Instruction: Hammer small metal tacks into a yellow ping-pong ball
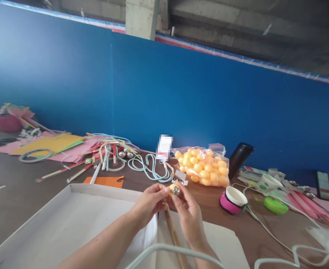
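In front of me, my left hand [154, 198] pinches a small orange ball [171, 186], like a ping-pong ball. Against it sits a shiny silver bell [175, 191], held between the thumb and a finger of my right hand [189, 213]. Whether the bell is inside the ball or only pressed to it, I cannot tell. A brown stick [173, 231] runs beneath both hands towards me. Just beyond my fingertips stands a small open box [182, 177] with dark contents. Farther back, a clear plastic bag [202, 166] is full of orange balls.
A white tray [69, 194] is at left, with pale cord [153, 170] beyond it. Coloured paper [51, 144], striped sticks and silver bells [126, 154] lie behind. At right are a pink-wrapped cup [233, 200], a black cylinder [240, 158], green tape [276, 205] and a phone [324, 185].
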A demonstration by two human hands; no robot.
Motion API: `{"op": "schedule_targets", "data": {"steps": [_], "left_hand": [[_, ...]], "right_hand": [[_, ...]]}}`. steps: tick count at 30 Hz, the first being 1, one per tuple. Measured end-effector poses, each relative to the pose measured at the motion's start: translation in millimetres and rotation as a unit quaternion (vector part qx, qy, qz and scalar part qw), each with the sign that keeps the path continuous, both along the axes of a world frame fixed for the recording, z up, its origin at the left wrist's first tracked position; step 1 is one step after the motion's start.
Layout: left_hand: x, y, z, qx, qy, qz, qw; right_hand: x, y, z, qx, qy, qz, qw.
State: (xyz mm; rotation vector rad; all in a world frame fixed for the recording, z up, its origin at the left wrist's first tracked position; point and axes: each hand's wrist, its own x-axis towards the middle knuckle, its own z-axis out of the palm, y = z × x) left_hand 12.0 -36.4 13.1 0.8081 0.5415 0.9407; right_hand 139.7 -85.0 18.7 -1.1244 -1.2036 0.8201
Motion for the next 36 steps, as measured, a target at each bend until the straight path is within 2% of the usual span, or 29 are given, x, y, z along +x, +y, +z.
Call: {"op": "schedule_targets", "data": {"steps": [3, 9, 17, 23, 27, 31, 34, 36], "left_hand": [[1, -1, -0.5, 0.016, 0.043, 0.021, 0.999], [4, 0, -0.1, 0.019, 0.071, 0.013, 0.997], [5, -6, 10.7, 0.021, 0.115, 0.037, 0.992], [6, 0, 6.3, 0.032, 0.134, 0.0, 0.991], [3, 5, 2.2, 0.032, 0.126, -0.019, 0.991], [-2, 4, 8.0, 0.047, 0.118, -0.019, 0.992], [-7, 4, 13.8, 0.028, 0.093, -0.002, 0.995], [-10, 6, 16.2, 0.017, 0.072, 0.029, 0.997]], "right_hand": [[2, 0, -2.0, -0.011, -0.016, 0.004, 1.0], [7, 3, -10.8, -0.005, -0.047, -0.018, 0.999], [3, 2, -9.0, -0.04, -0.036, -0.018, 0.998], [1, 4, -14.8, -0.011, -0.01, -0.034, 0.999], [2, 6, -23.8, -0.013, 0.002, -0.008, 1.0], [0, 6, -32.3, -0.033, -0.061, -0.031, 0.997], [1, 7, -44.6, -0.008, -0.139, -0.091, 0.986], [6, 10, -58.9, 0.003, -0.206, -0.138, 0.969]]}}
